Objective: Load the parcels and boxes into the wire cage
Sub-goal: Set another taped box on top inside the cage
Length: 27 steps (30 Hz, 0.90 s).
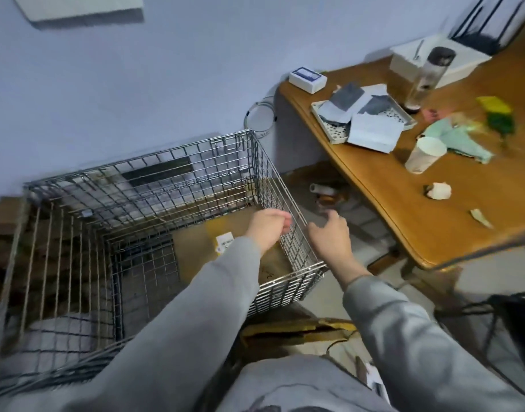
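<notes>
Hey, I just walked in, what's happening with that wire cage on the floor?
A person in grey sleeves is leaning over the wire cage. A brown cardboard box with a white label lies flat inside. The left hand is inside the cage above that box, fingers curled; the right hand is just outside the cage's right wall. Neither plainly holds anything. A cluttered wooden table stands to the right.

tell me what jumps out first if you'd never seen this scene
A big wire cage fills the left, open on top, with a brown box lying inside. Both hands hover at its right wall, the left hand inside, the right hand outside. A cluttered wooden table stands to the right.
</notes>
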Each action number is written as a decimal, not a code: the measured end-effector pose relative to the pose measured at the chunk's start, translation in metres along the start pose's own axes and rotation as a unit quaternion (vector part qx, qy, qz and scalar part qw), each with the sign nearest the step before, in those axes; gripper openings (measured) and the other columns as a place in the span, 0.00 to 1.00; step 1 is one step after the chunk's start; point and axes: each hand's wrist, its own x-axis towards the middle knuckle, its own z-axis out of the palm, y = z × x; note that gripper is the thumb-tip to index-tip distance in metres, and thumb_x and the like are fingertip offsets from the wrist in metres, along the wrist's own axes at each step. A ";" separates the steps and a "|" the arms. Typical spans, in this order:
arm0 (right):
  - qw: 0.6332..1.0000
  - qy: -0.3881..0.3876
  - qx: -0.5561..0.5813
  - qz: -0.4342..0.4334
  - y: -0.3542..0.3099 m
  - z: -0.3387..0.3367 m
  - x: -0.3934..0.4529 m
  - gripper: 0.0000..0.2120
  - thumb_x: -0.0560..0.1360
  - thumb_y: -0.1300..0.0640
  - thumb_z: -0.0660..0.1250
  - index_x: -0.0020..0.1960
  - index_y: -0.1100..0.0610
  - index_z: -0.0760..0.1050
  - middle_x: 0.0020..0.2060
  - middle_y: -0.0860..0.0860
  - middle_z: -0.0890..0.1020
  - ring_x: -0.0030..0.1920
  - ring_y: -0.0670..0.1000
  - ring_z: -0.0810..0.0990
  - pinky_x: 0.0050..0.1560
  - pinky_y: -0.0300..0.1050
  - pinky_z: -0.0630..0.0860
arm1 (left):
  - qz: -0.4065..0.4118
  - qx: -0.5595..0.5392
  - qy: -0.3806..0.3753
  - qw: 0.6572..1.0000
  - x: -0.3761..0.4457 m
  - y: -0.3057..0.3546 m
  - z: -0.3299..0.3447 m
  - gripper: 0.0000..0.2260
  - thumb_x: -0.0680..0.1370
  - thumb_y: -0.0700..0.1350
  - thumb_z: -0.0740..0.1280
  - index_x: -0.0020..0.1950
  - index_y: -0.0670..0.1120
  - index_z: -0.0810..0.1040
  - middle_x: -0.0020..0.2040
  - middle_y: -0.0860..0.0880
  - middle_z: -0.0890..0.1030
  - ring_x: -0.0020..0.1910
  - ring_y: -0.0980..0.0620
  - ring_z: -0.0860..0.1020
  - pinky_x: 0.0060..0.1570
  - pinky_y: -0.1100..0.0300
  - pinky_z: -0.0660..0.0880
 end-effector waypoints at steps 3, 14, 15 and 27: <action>0.998 -0.017 -0.013 0.059 0.052 -0.013 -0.010 0.28 0.74 0.49 0.65 0.71 0.58 0.65 0.68 0.59 0.69 0.66 0.61 0.71 0.66 0.56 0.70 | -0.060 0.014 -0.061 0.996 -0.012 -0.018 0.038 0.12 0.81 0.36 0.57 0.61 0.40 0.76 0.50 0.47 0.79 0.48 0.51 0.77 0.52 0.58 0.74; 0.976 -0.102 -0.051 0.185 0.206 -0.040 -0.051 0.30 0.73 0.46 0.67 0.72 0.55 0.65 0.68 0.58 0.69 0.65 0.60 0.71 0.65 0.54 0.71 | -0.196 0.091 -0.064 0.974 -0.019 -0.117 0.138 0.12 0.80 0.39 0.60 0.61 0.37 0.77 0.52 0.42 0.80 0.40 0.53 0.77 0.34 0.70 0.75; 0.973 -0.117 -0.058 0.191 0.215 -0.039 -0.053 0.31 0.73 0.46 0.67 0.72 0.55 0.65 0.68 0.58 0.69 0.66 0.60 0.70 0.66 0.53 0.70 | -0.193 0.110 -0.059 0.973 -0.019 -0.121 0.141 0.13 0.80 0.39 0.61 0.62 0.37 0.77 0.56 0.40 0.80 0.45 0.49 0.79 0.41 0.65 0.75; 0.956 -0.202 -0.135 0.163 0.263 -0.016 -0.059 0.32 0.71 0.43 0.67 0.71 0.53 0.64 0.67 0.57 0.69 0.68 0.60 0.67 0.66 0.53 0.66 | -0.215 0.225 0.023 0.950 -0.014 -0.168 0.150 0.14 0.80 0.40 0.59 0.63 0.38 0.77 0.62 0.40 0.78 0.63 0.43 0.75 0.60 0.57 0.71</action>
